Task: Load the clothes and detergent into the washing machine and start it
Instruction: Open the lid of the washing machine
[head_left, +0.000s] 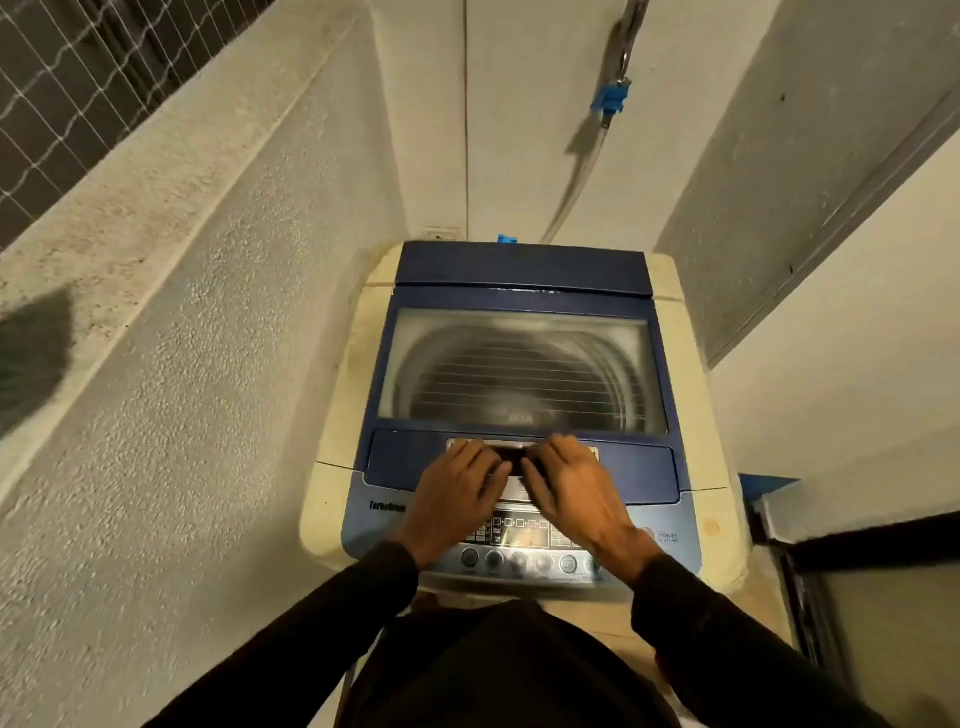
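Seen from the head camera, looking down. Rough plastered wall (171, 322) rising along the left, with wire mesh (62, 98) at the far left corner. Plain white wall (524, 156) at the far end, carrying a tap with a blue fitting (609, 100) and a hose (574, 192) trailing down behind the washing machine (696, 395). Grey door panel (810, 171) to the right; dark framed opening (857, 597) at near right. Nothing lying on top of the machine.

Washing machine standing in the middle of the narrow space, cream body, blue top, long axis running near to far, control panel (519, 540) at the near end and hinge side toward the far wall. Lid (519, 374) shut and lying flat, drum ribs showing dimly through its window; contents of the drum too blurred to tell.

Left hand (457, 499) and right hand (576, 488) side by side, palms down, over the near edge of the lid, fingertips at the recessed handle (511, 452). Fingers bent loosely, neither hand closed around anything; probably hooked into the recess, though the exact contact is hidden. Wrists in black sleeves (363, 613), covering part of the panel's buttons.
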